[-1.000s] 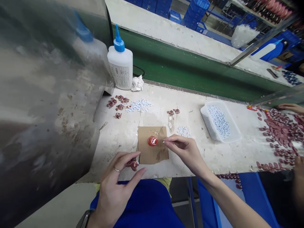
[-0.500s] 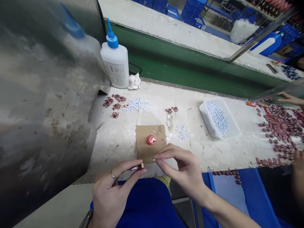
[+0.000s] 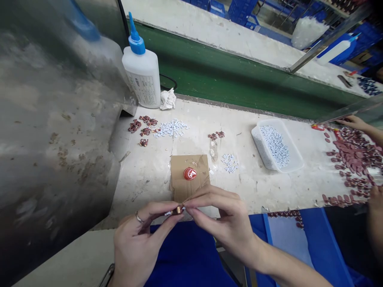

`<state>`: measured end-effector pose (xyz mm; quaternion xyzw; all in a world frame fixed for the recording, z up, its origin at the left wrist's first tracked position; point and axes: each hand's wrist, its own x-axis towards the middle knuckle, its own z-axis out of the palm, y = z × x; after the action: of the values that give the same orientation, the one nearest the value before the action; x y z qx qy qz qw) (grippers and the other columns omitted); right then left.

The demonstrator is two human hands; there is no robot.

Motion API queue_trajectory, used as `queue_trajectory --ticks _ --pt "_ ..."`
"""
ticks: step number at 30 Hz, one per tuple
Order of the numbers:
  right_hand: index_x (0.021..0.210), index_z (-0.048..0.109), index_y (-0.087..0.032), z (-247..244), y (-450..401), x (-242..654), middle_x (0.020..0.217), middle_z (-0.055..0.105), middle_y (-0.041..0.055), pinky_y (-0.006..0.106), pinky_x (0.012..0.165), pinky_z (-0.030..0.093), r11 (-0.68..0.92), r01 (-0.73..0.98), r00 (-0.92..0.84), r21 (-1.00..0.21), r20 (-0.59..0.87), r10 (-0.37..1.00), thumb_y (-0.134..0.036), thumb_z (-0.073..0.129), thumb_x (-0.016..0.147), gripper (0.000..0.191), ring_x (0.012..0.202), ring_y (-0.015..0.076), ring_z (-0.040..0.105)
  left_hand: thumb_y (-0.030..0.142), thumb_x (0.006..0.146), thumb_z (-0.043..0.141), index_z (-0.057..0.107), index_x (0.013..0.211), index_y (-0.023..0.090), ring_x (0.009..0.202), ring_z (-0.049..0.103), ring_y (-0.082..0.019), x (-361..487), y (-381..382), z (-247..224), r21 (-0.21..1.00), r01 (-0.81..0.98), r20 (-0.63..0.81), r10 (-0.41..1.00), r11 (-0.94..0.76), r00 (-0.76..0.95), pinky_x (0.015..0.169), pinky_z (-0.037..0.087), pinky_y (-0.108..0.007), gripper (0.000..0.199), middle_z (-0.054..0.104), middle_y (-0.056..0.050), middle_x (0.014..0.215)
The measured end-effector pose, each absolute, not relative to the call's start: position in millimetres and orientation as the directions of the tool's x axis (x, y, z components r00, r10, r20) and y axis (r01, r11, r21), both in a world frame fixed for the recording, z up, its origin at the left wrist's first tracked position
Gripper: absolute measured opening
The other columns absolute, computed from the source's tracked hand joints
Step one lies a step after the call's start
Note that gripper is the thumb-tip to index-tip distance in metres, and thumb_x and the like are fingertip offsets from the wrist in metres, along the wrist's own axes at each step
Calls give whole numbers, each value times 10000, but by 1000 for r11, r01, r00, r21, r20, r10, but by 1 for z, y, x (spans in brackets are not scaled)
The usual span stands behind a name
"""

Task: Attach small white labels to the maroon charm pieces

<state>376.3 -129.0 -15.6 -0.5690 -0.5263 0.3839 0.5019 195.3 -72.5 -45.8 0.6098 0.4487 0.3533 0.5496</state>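
Head view:
- left hand (image 3: 137, 243) pinching small red-brown piece (image 3: 173, 212) (pale bit (image 3: 183, 208) at one end, too small to tell)
- right hand (image 3: 223, 225) closed on same piece
- piece held just below cardboard scrap (image 3: 194, 191), red round disc (image 3: 190, 173) lying on scrap

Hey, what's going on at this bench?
A person is working at a bench with bare hands: the left hand and right hand pinch a small reddish piece between their fingertips. Just beyond, a cardboard scrap holds a glossy red disc. A white squeeze bottle with a blue nozzle stands behind. To the right are a white tray of tiny bluish-white pieces and a co-worker's hand by a spread of reddish pieces.
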Motion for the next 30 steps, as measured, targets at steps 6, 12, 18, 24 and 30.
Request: queue_trajectory --ticks 6,12,18,24,30 --pt "1158 752 -127 -10 -129 380 1024 760 99 257 732 614 176 411 17 -895 200 980 -60 637 980 222 877 149 743 229 813 810 778 930 350 740 760 -57 194 -71 -45 967 236 8 940 -94 341 796 598 -56 172 778 142 876" --pt "1061 785 -179 -6 -124 380 972 775 42 235 744 613 42 265 91 -963 68 993 -103 692 960 157 865 128 744 244 806 817 776 915 350 738 768 -91 196 -70 -41 979 199 -26 941 -44 337 759 618 -92 157 778 133 856" --pt "1072 780 -228 -11 -128 380 974 778 26 264 740 622 42 283 109 -958 76 991 -118 692 961 179 858 140 743 303 785 834 799 883 311 740 771 -110 195 -70 -42 972 233 -72 940 -8 333 746 617 -92 105 784 83 843" --pt "1192 719 -148 -10 -132 381 1008 755 107 281 694 631 262 556 -36 -789 292 956 -55 585 1000 252 843 169 738 318 772 843 811 850 280 704 762 -105 197 -68 -36 971 240 -102 939 22 327 729 606 -69 92 782 67 817" --pt "1233 717 -189 -6 -131 383 1057 748 67 265 809 642 133 323 51 -937 158 986 -98 709 946 301 941 152 741 263 791 807 800 869 247 726 772 -141 202 -61 -28 984 134 -161 894 114 418 717 623 -109 80 787 45 835"
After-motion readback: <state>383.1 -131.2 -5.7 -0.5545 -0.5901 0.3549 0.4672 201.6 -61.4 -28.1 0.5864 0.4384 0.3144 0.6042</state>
